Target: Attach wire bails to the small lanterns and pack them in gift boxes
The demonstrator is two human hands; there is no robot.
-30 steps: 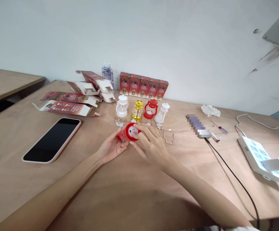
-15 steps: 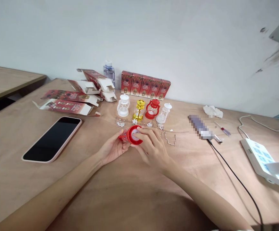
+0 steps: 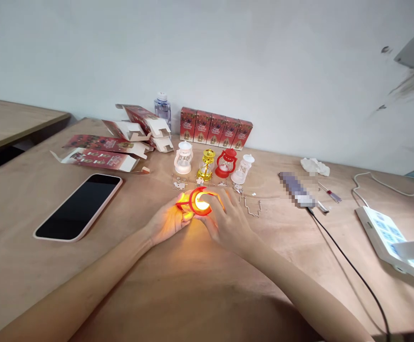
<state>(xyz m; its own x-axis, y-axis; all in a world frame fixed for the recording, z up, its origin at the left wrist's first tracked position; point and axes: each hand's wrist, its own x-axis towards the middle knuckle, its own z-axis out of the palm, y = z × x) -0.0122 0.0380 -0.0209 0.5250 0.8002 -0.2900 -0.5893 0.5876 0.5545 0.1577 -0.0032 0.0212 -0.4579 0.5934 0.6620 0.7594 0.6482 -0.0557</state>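
Note:
A small red toy lantern point(image 3: 193, 205) lies tipped on its side between my hands, glowing bright yellow-orange at its base. My left hand point(image 3: 164, 222) is wrapped around its body from the left. My right hand point(image 3: 232, 224) grips the base end, fingers over the bright opening and thumb underneath. Behind them stand a white lantern point(image 3: 183, 161), a gold lantern point(image 3: 206, 170), another red lantern point(image 3: 226, 165) and a second white lantern point(image 3: 243, 172). Bent metal wires point(image 3: 252, 209) and small white pieces point(image 3: 180, 184) lie in front of these.
Red boxes point(image 3: 216, 128) line the wall beside a water bottle point(image 3: 162, 108). Opened cartons point(image 3: 101, 156) and a phone point(image 3: 78, 206) are at left. Rightward lie a pixelated device point(image 3: 295, 189) with a cable, a screwdriver point(image 3: 334, 195), crumpled tissue point(image 3: 314, 166) and a power strip point(image 3: 383, 232).
The held lantern was unlit and now shines yellow-orange, lighting my fingers and the table below. Both hands stay in nearly the same place on it.

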